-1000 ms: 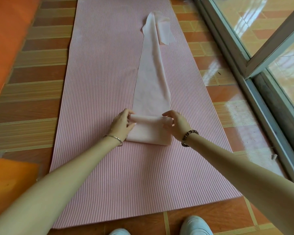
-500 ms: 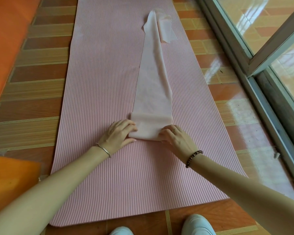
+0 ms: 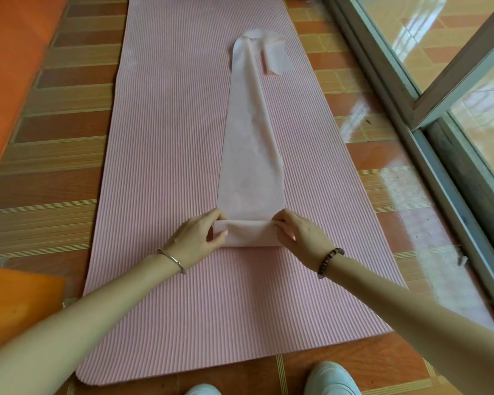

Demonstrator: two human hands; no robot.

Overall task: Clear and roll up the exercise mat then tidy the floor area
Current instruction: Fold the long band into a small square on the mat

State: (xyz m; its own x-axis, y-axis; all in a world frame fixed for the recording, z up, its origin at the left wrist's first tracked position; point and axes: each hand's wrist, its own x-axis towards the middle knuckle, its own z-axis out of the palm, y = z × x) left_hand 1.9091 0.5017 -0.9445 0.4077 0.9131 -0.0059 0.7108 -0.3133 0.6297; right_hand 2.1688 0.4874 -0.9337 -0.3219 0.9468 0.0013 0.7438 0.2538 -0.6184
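A pink ribbed exercise mat (image 3: 166, 166) lies flat on the tiled floor, running away from me. On it stretches a long pale pink band (image 3: 251, 143), its far end folded back on itself. The near end of the band is folded into a flat wad (image 3: 250, 233). My left hand (image 3: 196, 238) pinches the wad's left edge and my right hand (image 3: 301, 235) pinches its right edge, lifting the top fold a little off the mat.
A sliding glass door with a metal track (image 3: 428, 155) runs along the right side. An orange surface (image 3: 9, 61) lies at the far left, and an orange piece (image 3: 15, 306) at the near left. My white shoes (image 3: 331, 380) stand at the mat's near edge.
The hands pressed the fold flat half a second ago. Now they have taken the folded end's edges again and turned it over one more fold, farther up the band.
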